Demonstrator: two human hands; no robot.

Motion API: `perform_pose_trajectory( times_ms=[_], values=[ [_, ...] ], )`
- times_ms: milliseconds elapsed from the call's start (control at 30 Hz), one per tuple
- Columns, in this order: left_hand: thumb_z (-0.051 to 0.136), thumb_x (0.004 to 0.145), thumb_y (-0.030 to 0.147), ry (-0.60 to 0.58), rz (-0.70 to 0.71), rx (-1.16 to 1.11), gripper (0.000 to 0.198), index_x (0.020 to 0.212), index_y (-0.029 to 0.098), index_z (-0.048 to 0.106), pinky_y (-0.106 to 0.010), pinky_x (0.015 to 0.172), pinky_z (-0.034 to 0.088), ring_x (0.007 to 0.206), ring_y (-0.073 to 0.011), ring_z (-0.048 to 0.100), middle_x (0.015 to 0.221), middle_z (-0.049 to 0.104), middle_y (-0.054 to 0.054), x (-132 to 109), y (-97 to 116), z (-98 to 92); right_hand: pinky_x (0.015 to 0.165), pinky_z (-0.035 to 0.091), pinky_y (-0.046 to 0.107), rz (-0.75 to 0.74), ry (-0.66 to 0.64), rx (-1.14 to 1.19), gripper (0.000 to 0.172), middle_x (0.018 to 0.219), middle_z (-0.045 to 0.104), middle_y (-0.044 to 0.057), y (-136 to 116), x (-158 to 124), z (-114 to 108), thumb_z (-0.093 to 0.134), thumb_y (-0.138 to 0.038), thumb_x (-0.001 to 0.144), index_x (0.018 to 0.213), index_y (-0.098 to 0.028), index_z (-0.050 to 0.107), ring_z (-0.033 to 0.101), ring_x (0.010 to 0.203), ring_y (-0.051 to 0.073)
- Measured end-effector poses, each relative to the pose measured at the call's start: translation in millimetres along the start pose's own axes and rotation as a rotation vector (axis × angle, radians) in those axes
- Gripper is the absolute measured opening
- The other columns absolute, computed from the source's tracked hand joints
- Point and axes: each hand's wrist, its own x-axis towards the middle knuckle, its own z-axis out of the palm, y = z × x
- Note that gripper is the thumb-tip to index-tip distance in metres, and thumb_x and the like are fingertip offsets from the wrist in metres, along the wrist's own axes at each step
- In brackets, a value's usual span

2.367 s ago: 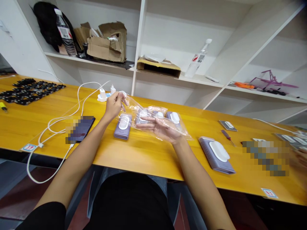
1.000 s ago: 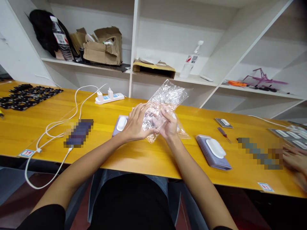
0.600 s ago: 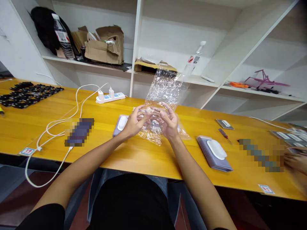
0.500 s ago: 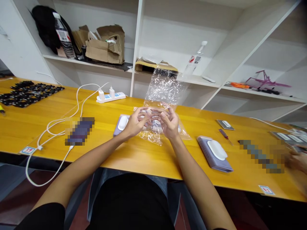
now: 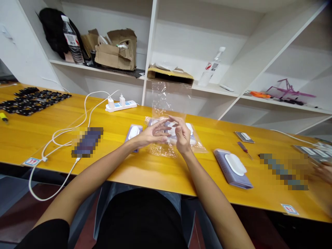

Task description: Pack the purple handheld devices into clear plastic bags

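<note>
Left hand (image 5: 148, 136), right hand (image 5: 182, 135), fingers (image 5: 161, 126) on clear plastic bag (image 5: 167, 100)

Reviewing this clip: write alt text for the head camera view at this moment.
A person's left hand and right hand work over a clear plastic bag with lilac-and-white devices inside, on a yellow wooden table. A similar device lies left of the bag, another right.

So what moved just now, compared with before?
The clear plastic bag sank lower toward the yellow table, and the left hand slid back, fingers spread, loosening its hold. The right hand stays on it. The purple device with the white top stayed put.
</note>
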Motion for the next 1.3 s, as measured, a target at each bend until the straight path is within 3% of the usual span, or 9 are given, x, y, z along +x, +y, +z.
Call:
perform_pose_trajectory(
  times_ms=[200, 367, 500, 767, 867, 967, 1100, 1200, 1300],
  values=[
    [0.108, 0.075, 0.034, -0.089, -0.013, 0.011, 0.106, 0.168, 0.039, 0.057, -0.046, 0.099, 0.068, 0.14, -0.0378, 0.074, 0.154, 0.071, -0.021, 2.6, -7.5, 1.8, 0.131, 0.043, 0.058, -0.073, -0.05, -0.081, 0.056, 0.134, 0.077, 0.004, 4.5, -2.0, -1.5, 0.056, -0.085, 0.104, 0.132, -0.046, 0.084, 0.066, 0.135, 0.032],
    [0.103, 0.082, 0.036, 0.096, -0.014, -0.043, 0.069, 0.144, 0.03, 0.073, -0.036, 0.087, 0.067, 0.12, -0.0287, 0.081, 0.13, 0.081, -0.016, 0.3, 0.1, 5.8, 0.12, 0.052, 0.054, -0.019, 0.029, 0.004, 0.059, 0.127, 0.077, 0.005, 8.6, 0.7, -1.5, 0.063, -0.09, 0.096, 0.122, -0.042, 0.087, 0.068, 0.133, 0.032],
    [0.101, 0.084, 0.041, 0.217, -0.014, -0.114, 0.06, 0.135, 0.022, 0.075, -0.032, 0.08, 0.065, 0.11, -0.0257, 0.083, 0.122, 0.084, -0.015, -1.4, 16.5, -0.9, 0.098, 0.06, 0.042, 0.051, 0.137, 0.121, 0.065, 0.119, 0.079, 0.006, 10.7, 9.5, -3.5, 0.064, -0.095, 0.092, 0.113, -0.038, 0.087, 0.071, 0.121, 0.027],
    [0.077, 0.1, 0.059, 0.469, 0.145, -0.009, 0.041, 0.118, 0.022, 0.075, -0.046, 0.087, 0.071, 0.114, -0.03, 0.083, 0.119, 0.083, -0.014, -7.6, 67.2, -45.4, 0.082, 0.056, 0.033, 0.124, 0.176, 0.061, 0.038, 0.097, 0.079, 0.003, 22.6, 8.3, 4.9, 0.078, -0.068, 0.097, 0.101, -0.03, 0.086, 0.068, 0.087, 0.019],
    [0.064, 0.106, 0.068, 0.583, 0.21, 0.029, 0.047, 0.11, 0.022, 0.073, -0.045, 0.08, 0.071, 0.111, -0.0301, 0.083, 0.115, 0.081, -0.016, -15.7, 88.2, -72.7, 0.094, 0.06, 0.042, 0.036, 0.001, -0.108, 0.023, 0.1, 0.078, 0.005, 23.6, -8.2, 22.9, 0.08, -0.053, 0.1, 0.1, -0.03, 0.085, 0.068, 0.094, 0.025],
    [0.065, 0.103, 0.075, 0.714, 0.285, 0.043, 0.053, 0.102, 0.023, 0.072, -0.042, 0.075, 0.07, 0.104, -0.028, 0.083, 0.108, 0.081, -0.015, -25.5, 102.0, -99.9, 0.114, 0.058, 0.06, -0.142, -0.371, -0.281, 0.023, 0.121, 0.08, 0.011, 21.0, -28.8, 46.8, 0.073, -0.047, 0.106, 0.118, -0.031, 0.084, 0.071, 0.118, 0.034],
    [0.068, 0.098, 0.082, 0.768, 0.336, 0.162, 0.058, 0.098, 0.023, 0.072, -0.044, 0.076, 0.069, 0.102, -0.0298, 0.082, 0.1, 0.08, -0.015, -34.1, 104.0, -127.7, 0.139, 0.032, 0.076, -0.28, -0.749, -0.497, 0.071, 0.18, 0.052, 0.009, 22.4, -50.4, 74.9, 0.079, -0.063, 0.1, 0.163, -0.036, 0.062, 0.038, 0.168, 0.047],
    [0.073, 0.096, 0.078, 0.806, 0.327, 0.065, 0.056, 0.099, 0.023, 0.073, -0.042, 0.076, 0.068, 0.098, -0.0284, 0.081, 0.099, 0.08, -0.013, -34.5, 97.0, -138.7, 0.141, 0.025, 0.078, -0.306, -0.863, -0.597, 0.093, 0.189, 0.037, 0.011, 26.6, -56.4, 83.4, 0.078, -0.074, 0.097, 0.175, -0.033, 0.046, 0.019, 0.177, 0.05],
    [0.077, 0.098, 0.069, 0.819, 0.292, -0.114, 0.048, 0.102, 0.022, 0.075, -0.038, 0.075, 0.066, 0.096, -0.0266, 0.081, 0.099, 0.08, -0.011, -32.2, 89.4, -142.4, 0.14, 0.033, 0.074, -0.344, -0.845, -0.607, 0.091, 0.179, 0.048, 0.018, 27.2, -55.0, 81.3, 0.076, -0.073, 0.1, 0.172, -0.025, 0.049, 0.026, 0.174, 0.048]
  ],
)
